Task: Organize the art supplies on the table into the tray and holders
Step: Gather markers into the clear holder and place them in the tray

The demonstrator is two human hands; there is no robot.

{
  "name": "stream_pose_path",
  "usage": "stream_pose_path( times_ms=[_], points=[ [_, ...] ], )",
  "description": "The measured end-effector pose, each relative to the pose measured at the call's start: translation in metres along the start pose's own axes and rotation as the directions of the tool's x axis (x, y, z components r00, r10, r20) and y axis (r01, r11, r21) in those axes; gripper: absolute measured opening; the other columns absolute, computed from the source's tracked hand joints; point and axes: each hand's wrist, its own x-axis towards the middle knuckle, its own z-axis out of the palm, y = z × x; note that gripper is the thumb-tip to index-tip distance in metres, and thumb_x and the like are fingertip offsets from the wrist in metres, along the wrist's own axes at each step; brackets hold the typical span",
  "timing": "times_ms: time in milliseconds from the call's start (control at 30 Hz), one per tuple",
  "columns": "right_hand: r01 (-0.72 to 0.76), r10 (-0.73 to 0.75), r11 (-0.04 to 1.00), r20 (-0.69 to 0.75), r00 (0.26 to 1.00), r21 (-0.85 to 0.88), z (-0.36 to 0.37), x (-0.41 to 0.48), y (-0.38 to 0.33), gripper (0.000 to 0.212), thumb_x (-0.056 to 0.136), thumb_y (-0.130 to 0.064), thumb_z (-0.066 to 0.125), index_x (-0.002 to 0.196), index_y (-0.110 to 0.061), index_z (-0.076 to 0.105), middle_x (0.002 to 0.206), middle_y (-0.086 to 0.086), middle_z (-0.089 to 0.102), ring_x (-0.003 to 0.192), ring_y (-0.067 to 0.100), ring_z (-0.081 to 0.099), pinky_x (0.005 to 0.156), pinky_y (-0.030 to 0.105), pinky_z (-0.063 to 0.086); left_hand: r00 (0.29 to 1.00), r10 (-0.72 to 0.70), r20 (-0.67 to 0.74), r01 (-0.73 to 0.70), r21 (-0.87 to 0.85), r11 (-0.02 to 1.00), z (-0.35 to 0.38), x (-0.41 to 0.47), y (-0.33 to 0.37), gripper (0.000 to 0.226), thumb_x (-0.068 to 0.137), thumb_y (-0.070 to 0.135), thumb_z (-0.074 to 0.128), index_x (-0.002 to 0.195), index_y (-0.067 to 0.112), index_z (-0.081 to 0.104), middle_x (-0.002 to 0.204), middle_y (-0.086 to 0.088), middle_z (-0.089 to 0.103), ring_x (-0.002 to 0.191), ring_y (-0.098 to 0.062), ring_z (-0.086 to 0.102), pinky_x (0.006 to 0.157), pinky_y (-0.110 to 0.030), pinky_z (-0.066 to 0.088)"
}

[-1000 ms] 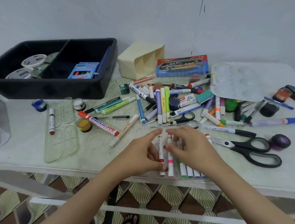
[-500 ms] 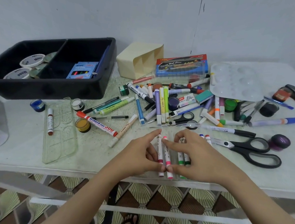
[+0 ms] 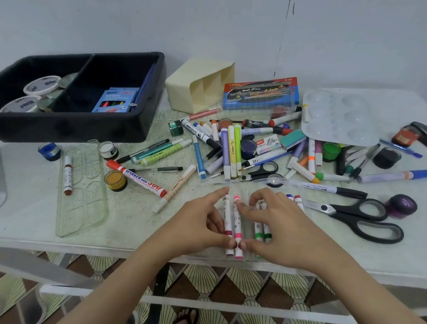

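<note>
Near the table's front edge lies a clear marker case (image 3: 214,183) with several small white markers in it. My left hand (image 3: 197,224) pinches a dark red-banded marker (image 3: 227,216) lengthwise, index finger on its top end and thumb at its lower end. My right hand (image 3: 279,230) pinches the pink marker (image 3: 237,219) beside it in the same way. Two green-banded markers (image 3: 261,232) show under my right fingers. The black two-part tray (image 3: 77,130) stands at the back left. To its right a cream holder (image 3: 186,89) lies on its side.
A heap of markers and pens (image 3: 231,150) covers the table's middle. Black scissors (image 3: 360,218), a purple paint pot (image 3: 401,206) and a white palette (image 3: 340,117) are on the right. A clear lid (image 3: 83,200) carrying a red marker (image 3: 68,176) lies at the left.
My right hand has slid left off the blue and green markers onto the pink one, uncovering the green pair. My left hand has stayed on the dark red marker.
</note>
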Motion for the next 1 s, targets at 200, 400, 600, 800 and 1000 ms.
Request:
stream_pose_path(
  times_ms=[200, 400, 600, 800, 1000],
  points=[
    [-0.019, 0.018, 0.997, 0.006, 1.0, 0.075, 0.0, 0.001, 0.002, 0.065, 0.08, -0.054, 0.062, 0.139, -0.036, 0.042, 0.121, -0.011, 0.035, 0.108, 0.012, 0.035, 0.086, 0.025, 0.029, 0.999, -0.005, 0.046, 0.001, 0.104, 0.995, -0.002, 0.002, 0.004, 0.102, 0.066, 0.024, 0.084, 0.147, 0.03, 0.023, 0.075, 0.006, 0.066, 0.06, 0.004, 0.058, 0.063, -0.014, 0.047],
    [-0.014, 0.014, 0.994, 0.001, 1.0, 0.109, 0.002, 0.001, 0.005, 0.065, 0.08, -0.052, 0.064, 0.139, -0.036, 0.043, 0.121, -0.011, 0.035, 0.108, 0.01, 0.033, 0.09, 0.026, 0.03, 0.999, 0.0, 0.046, -0.013, 0.27, 0.963, -0.001, 0.004, 0.007, 0.098, 0.069, 0.033, 0.081, 0.147, 0.03, 0.023, 0.075, 0.007, 0.065, 0.06, 0.005, 0.055, 0.066, -0.02, 0.048],
    [-0.01, 0.011, 0.996, -0.003, 1.0, 0.091, 0.003, 0.0, 0.007, 0.066, 0.081, -0.054, 0.062, 0.14, -0.038, 0.039, 0.122, -0.011, 0.034, 0.107, 0.009, 0.031, 0.088, 0.025, 0.028, 0.994, -0.038, 0.104, -0.036, 0.625, 0.78, -0.006, 0.005, 0.02, 0.097, 0.072, 0.056, 0.069, 0.148, 0.033, 0.013, 0.068, 0.009, 0.053, 0.061, -0.001, 0.045, 0.055, -0.025, 0.039],
    [-0.013, 0.014, 0.994, -0.01, 1.0, 0.113, 0.004, 0.0, 0.009, 0.067, 0.08, -0.055, 0.063, 0.14, -0.038, 0.04, 0.122, -0.011, 0.034, 0.108, 0.009, 0.032, 0.09, 0.026, 0.03, 0.994, -0.064, 0.089, -0.022, 0.733, 0.68, -0.003, 0.007, 0.022, 0.095, 0.073, 0.065, 0.062, 0.148, 0.038, 0.01, 0.075, 0.01, 0.045, 0.073, -0.009, 0.043, 0.05, -0.023, 0.027],
    [-0.012, 0.014, 0.989, -0.012, 1.0, 0.146, 0.007, 0.0, 0.013, 0.065, 0.079, -0.058, 0.062, 0.138, -0.04, 0.042, 0.129, -0.01, 0.033, 0.113, 0.007, 0.026, 0.099, 0.029, 0.03, 0.999, -0.004, 0.047, -0.029, 0.686, 0.727, -0.003, 0.001, 0.011, 0.094, 0.071, 0.07, 0.058, 0.146, 0.043, 0.008, 0.066, 0.011, 0.052, 0.06, 0.001, 0.044, 0.049, -0.023, 0.029]
  ],
)
